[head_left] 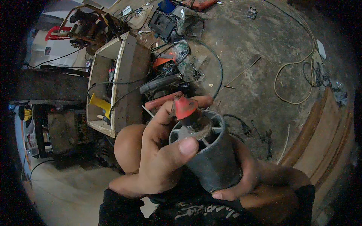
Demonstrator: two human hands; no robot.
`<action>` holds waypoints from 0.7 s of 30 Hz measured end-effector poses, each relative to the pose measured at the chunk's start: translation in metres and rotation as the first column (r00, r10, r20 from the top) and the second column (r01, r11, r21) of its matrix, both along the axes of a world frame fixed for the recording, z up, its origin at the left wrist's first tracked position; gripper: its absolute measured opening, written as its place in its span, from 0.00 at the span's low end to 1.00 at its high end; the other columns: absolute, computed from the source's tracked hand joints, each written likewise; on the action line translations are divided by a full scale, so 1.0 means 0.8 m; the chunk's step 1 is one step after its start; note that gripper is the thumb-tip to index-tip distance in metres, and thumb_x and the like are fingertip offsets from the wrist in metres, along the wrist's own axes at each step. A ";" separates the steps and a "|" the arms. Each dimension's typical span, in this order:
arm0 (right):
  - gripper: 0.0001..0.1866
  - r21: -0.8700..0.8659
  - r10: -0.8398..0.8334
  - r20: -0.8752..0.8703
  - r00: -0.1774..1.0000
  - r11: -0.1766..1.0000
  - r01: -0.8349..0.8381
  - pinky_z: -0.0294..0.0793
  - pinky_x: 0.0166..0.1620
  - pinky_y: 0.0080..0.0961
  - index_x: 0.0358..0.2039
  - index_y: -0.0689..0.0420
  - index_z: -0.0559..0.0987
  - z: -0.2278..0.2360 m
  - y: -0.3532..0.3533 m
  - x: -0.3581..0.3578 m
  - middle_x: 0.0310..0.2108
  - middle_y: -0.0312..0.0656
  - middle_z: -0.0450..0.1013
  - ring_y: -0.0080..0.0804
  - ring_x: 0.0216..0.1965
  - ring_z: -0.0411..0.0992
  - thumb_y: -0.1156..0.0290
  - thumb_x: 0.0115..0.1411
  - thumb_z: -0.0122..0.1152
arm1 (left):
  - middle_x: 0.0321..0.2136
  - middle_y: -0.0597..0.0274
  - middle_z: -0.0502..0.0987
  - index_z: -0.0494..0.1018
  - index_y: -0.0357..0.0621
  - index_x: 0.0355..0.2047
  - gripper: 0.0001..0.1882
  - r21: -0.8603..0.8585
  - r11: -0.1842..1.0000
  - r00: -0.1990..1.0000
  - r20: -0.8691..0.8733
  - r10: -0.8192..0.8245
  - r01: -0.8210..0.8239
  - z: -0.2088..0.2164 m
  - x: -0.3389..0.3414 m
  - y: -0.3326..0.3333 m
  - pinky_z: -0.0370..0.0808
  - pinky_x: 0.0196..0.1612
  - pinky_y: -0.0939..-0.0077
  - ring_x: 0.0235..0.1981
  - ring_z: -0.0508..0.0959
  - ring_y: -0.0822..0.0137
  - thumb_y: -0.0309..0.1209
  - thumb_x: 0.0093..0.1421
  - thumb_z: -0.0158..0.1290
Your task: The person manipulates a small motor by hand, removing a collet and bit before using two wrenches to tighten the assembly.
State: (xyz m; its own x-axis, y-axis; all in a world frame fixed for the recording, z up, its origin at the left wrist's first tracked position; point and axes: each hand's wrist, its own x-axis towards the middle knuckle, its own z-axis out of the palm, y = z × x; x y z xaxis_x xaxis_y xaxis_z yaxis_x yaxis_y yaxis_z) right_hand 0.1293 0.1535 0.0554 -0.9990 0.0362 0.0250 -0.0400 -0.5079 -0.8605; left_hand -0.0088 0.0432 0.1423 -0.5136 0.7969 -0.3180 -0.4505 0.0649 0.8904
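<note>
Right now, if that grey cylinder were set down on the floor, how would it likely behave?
The grey cylinder looks rigid, with ribs inside. Round-sided, it would probably roll if laid down. The right hand wraps it fully, so it seems fairly light.

You are above a stained, dusty concrete floor (256, 49) strewn with tools and cables. An open wooden crate (124, 71) stands to your left; a pale cord (292, 81) loops at right beside a curved timber board (332, 132). Lighting is dim.

A rough workshop: bare concrete floor (256, 49) strewn with cables (298, 62), tools and an open wooden box (124, 75).
</note>
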 end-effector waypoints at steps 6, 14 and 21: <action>0.45 -0.083 0.038 0.044 0.998 0.996 -0.034 0.61 0.56 0.31 0.55 0.62 0.62 0.006 -0.004 0.002 0.48 0.43 0.68 0.32 0.50 0.66 0.67 0.36 0.74 | 0.48 0.58 0.70 0.62 0.35 0.54 0.34 -0.031 0.999 0.999 0.031 -0.033 0.034 0.010 0.000 0.000 0.65 0.52 0.74 0.48 0.71 0.69 0.38 0.51 0.59; 0.46 -0.067 0.037 0.037 0.999 0.997 -0.034 0.60 0.57 0.31 0.56 0.62 0.62 0.002 -0.005 0.002 0.49 0.42 0.67 0.31 0.51 0.64 0.68 0.35 0.74 | 0.46 0.58 0.72 0.60 0.36 0.55 0.34 0.011 0.999 0.999 0.035 0.030 -0.030 -0.004 0.001 -0.002 0.64 0.53 0.71 0.47 0.72 0.68 0.38 0.52 0.60; 0.49 -0.085 0.070 0.038 0.997 0.994 -0.067 0.59 0.57 0.32 0.57 0.63 0.59 -0.007 -0.002 0.004 0.51 0.44 0.65 0.32 0.53 0.63 0.68 0.35 0.75 | 0.45 0.60 0.72 0.59 0.37 0.57 0.39 -0.015 0.998 0.994 0.087 -0.058 0.059 0.003 -0.005 0.000 0.64 0.53 0.71 0.47 0.71 0.70 0.36 0.48 0.65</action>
